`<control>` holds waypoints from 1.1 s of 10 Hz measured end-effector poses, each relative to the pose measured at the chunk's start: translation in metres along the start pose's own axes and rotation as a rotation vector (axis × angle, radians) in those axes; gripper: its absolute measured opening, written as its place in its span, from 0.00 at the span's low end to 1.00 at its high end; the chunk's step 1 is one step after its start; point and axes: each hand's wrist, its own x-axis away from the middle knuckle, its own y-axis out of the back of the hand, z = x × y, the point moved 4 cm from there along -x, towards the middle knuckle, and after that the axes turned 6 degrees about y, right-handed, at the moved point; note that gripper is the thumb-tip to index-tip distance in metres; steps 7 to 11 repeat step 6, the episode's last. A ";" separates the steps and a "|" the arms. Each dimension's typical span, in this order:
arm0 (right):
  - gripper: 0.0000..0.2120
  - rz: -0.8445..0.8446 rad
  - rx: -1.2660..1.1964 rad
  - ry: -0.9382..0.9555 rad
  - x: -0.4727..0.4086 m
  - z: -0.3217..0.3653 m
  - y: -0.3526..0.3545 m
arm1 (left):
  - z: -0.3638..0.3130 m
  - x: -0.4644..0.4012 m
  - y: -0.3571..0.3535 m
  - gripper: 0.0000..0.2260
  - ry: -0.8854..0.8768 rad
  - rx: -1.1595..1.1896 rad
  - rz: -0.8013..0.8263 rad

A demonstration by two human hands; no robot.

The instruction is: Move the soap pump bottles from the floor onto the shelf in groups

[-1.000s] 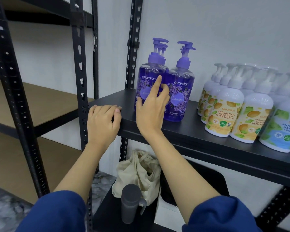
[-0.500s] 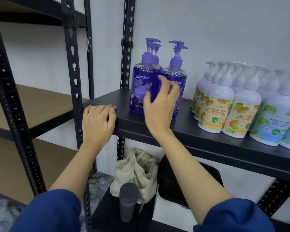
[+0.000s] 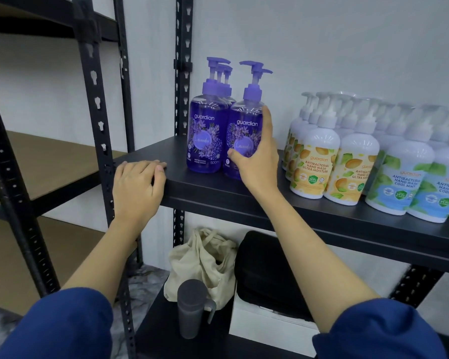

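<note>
— gripping what, exactly, that right hand (image 3: 257,164)?

— the front-right purple lavender bottle (image 3: 245,130). its thumb presses the label low on the front and its fingers curl round the bottle's right side, with the bottle standing upright on the black shelf (image 3: 218,189).

— and the left hand (image 3: 136,186)?

— it rests on the shelf's front left corner, fingers bent over the edge, holding nothing else.

— where do the other purple bottles (image 3: 205,136) stand?

— touching the held one on its left, with more pump heads showing behind them. well to the right stand the white bottles with orange labels (image 3: 315,161), then the ones with blue mint labels (image 3: 399,177), packed in rows.

— below the shelf?

— a cream cloth bag (image 3: 202,263), a grey lidded cup (image 3: 193,307) in front of it, and a black case (image 3: 265,273) on a white box.
</note>
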 end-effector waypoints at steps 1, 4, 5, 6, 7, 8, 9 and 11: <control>0.44 -0.012 0.008 0.011 -0.001 -0.001 0.000 | -0.001 0.000 0.001 0.20 -0.007 0.009 -0.005; 0.44 0.011 0.039 0.019 0.002 -0.001 0.000 | 0.000 0.000 0.001 0.21 0.002 0.003 0.047; 0.45 0.050 0.049 0.012 0.006 -0.001 0.003 | 0.000 -0.005 -0.001 0.24 -0.005 -0.024 0.150; 0.36 0.099 0.173 -0.014 0.025 0.004 0.016 | 0.002 -0.003 0.006 0.23 0.101 -0.037 0.208; 0.36 0.099 0.173 -0.014 0.025 0.004 0.016 | 0.002 -0.003 0.006 0.23 0.101 -0.037 0.208; 0.36 0.099 0.173 -0.014 0.025 0.004 0.016 | 0.002 -0.003 0.006 0.23 0.101 -0.037 0.208; 0.36 0.099 0.173 -0.014 0.025 0.004 0.016 | 0.002 -0.003 0.006 0.23 0.101 -0.037 0.208; 0.36 0.099 0.173 -0.014 0.025 0.004 0.016 | 0.002 -0.003 0.006 0.23 0.101 -0.037 0.208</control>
